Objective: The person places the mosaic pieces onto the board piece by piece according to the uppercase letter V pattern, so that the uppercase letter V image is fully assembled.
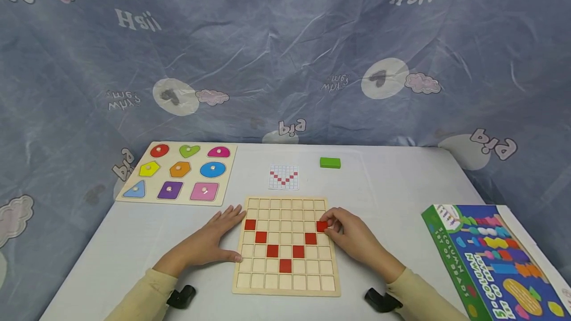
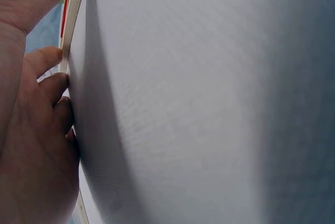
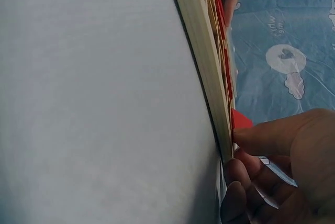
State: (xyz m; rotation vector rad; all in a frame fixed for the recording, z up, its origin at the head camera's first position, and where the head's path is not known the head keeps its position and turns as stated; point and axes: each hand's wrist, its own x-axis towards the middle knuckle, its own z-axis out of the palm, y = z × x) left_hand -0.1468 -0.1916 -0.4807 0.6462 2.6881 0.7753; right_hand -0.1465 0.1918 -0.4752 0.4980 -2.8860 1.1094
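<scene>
A wooden grid board (image 1: 286,291) lies on the table, with several red square tiles (image 1: 285,265) set in its cells in a V. At the V's upper right end, my right hand (image 1: 357,237) pinches a red tile (image 1: 321,226) between thumb and fingers over the rightmost column. The right wrist view has this tile (image 3: 241,120) tilted up by the thumb tip, above the board's side edge (image 3: 201,62). My left hand (image 1: 205,241) is spread along the board's left side, its thumb and fingertips touching the edge. Its palm (image 2: 42,145) shows in the left wrist view.
Behind the board lie a small pattern card (image 1: 283,177) with a red V and a green block (image 1: 330,163). A shape puzzle board (image 1: 174,201) with knobbed pieces sits at the back left. A bead set box (image 1: 495,261) stands at the right edge.
</scene>
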